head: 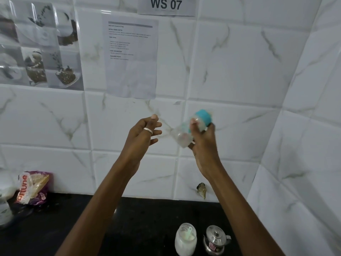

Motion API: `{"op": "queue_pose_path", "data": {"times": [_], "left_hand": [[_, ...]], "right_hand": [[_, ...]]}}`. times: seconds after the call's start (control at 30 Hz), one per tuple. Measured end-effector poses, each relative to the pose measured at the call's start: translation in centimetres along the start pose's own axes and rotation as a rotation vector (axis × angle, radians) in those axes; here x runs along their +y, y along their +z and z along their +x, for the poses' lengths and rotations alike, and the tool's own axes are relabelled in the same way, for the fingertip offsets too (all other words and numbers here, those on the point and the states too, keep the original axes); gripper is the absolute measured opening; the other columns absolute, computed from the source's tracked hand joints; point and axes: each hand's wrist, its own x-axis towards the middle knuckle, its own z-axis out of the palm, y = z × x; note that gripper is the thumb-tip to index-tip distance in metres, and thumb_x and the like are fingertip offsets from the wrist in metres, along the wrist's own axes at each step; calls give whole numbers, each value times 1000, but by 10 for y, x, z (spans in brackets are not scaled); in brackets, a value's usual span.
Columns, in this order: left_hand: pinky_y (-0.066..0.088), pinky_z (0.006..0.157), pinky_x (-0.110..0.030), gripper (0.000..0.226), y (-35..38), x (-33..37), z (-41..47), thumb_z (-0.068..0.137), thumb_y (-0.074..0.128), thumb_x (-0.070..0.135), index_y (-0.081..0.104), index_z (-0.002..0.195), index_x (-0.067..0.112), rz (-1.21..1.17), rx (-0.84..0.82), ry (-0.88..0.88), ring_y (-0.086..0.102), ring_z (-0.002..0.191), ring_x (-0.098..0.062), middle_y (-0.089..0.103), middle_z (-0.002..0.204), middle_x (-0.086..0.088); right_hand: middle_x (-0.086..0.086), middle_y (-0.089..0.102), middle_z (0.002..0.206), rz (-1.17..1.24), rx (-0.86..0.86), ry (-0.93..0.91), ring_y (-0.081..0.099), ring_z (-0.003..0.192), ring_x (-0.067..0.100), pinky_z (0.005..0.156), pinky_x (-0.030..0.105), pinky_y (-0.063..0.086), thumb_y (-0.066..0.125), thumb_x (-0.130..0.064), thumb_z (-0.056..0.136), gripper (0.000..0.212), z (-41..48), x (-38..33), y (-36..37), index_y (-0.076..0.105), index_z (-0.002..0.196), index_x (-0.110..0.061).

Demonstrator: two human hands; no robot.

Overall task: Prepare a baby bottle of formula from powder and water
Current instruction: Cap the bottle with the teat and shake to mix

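Observation:
My right hand point(203, 137) grips a clear baby bottle point(181, 135) with a teal cap point(203, 118), raised in front of the tiled wall. The bottle is tilted, cap up to the right, and blurred by motion. My left hand point(143, 133) is raised beside it, a short gap to the left, fingers loosely spread and holding nothing; it wears a ring. On the black counter point(129, 218) below stand an open jar of white powder point(185, 239) with a scoop inside and a small steel kettle point(215, 240) right of it.
A purple and orange food packet point(33, 187) and white containers point(5, 206) sit at the counter's far left. A printed sheet point(132, 58) and a "WS 07" sign point(166, 4) hang on the wall. A side wall closes in at the right.

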Motion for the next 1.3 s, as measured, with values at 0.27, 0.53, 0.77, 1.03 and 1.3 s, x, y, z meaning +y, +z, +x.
{"op": "queue_pose_path", "data": {"times": [0.27,0.53,0.77,1.03,1.3], "left_hand": [[57,102,-41,37,0,-2,-1,104,51,48,67,124,22,15,-6,-4,72,109,-14,73,119,4],[56,102,-42,37,-4,-6,-2,104,51,47,67,125,22,18,0,-8,72,109,-15,74,119,4],[57,101,-42,36,-9,-12,-3,103,52,50,68,121,23,1,12,-24,72,108,-15,74,117,5],[57,101,-42,36,-13,-19,-1,103,52,50,68,122,24,1,19,-37,72,108,-16,74,117,5],[57,99,-39,36,-20,-24,0,102,52,51,68,121,25,-7,18,-41,72,109,-16,74,119,4]], "right_hand": [[0,63,118,-13,13,-7,69,108,20,92,41,61,65,-34,95,47,-1,1,0,45,136,-21],[2,64,119,62,31,9,70,106,17,91,39,61,65,-35,95,46,-1,7,2,45,134,-19],[1,64,123,94,27,19,68,113,21,89,37,62,66,-37,92,49,-8,20,3,46,135,-22],[-3,63,125,-39,-64,17,69,113,19,89,35,61,67,-46,81,52,-21,36,5,47,128,-32],[-3,63,124,-23,-9,-15,69,110,17,89,36,61,66,-41,89,48,-16,33,6,46,131,-28]]}}
